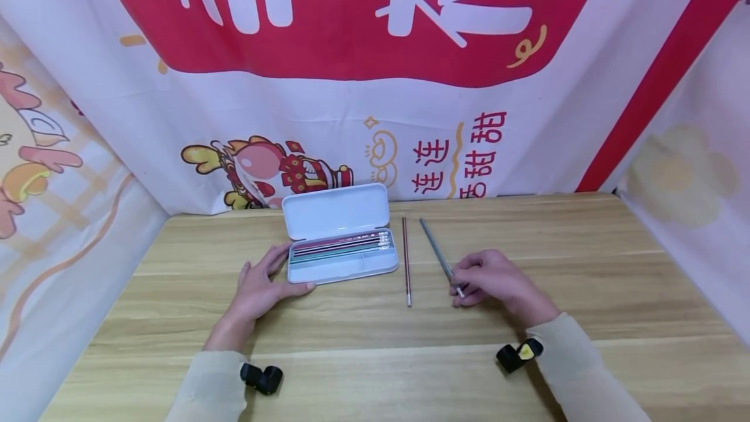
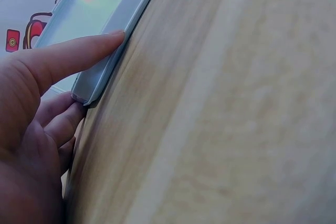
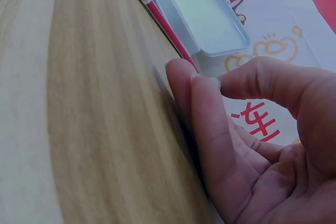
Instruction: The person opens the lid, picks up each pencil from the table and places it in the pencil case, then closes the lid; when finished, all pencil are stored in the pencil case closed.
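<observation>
An open pale blue pencil case (image 1: 338, 273) stands near the back of the table with several pencils inside, their eraser ends to the right. My left hand (image 1: 260, 288) holds its left end, thumb along the front edge and fingers at the side; the left wrist view shows this grip close up. Just right of the case, a red striped pencil (image 1: 407, 259) lies on the wood. My right hand (image 1: 489, 279) pinches a grey-green pencil (image 1: 435, 246) near its white eraser end. In the right wrist view, fingertips and thumb meet, and the fingers hide that pencil.
The case's raised lid (image 1: 336, 210) leans back close to a printed cloth (image 1: 328, 109) hanging behind the wooden table (image 1: 375, 370). More printed cloth hangs at both sides. A small black camera sits on each wrist.
</observation>
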`<state>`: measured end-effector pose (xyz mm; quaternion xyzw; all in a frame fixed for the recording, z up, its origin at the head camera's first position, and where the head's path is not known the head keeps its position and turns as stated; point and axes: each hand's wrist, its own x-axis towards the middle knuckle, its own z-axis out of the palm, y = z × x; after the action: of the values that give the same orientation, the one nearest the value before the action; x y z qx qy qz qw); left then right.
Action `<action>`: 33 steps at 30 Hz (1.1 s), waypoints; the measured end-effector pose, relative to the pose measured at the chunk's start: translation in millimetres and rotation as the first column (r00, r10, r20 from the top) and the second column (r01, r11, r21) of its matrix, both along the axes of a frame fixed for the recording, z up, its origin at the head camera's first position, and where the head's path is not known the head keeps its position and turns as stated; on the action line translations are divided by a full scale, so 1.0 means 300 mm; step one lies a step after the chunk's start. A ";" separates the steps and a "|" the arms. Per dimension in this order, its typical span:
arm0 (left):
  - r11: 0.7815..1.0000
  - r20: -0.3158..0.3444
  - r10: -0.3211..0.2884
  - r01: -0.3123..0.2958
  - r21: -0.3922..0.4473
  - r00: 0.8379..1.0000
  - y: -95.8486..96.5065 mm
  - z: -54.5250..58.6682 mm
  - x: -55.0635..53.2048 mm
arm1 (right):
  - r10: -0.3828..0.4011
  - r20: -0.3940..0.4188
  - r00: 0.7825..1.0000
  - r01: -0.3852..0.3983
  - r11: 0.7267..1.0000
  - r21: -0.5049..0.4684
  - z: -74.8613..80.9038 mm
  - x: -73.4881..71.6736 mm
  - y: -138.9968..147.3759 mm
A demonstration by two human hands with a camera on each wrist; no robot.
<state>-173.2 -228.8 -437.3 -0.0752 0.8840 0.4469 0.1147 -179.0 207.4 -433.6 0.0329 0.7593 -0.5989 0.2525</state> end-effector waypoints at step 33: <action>1.000 0.000 -0.001 0.001 -0.003 1.000 -0.002 0.003 -0.001 | -0.066 -0.203 0.977 0.063 0.998 -0.024 0.119 0.011 0.047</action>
<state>-173.4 -229.4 -436.5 -0.0748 0.8848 0.4453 0.1149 -175.6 221.6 -397.9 -0.0061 0.7743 -0.6137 0.1543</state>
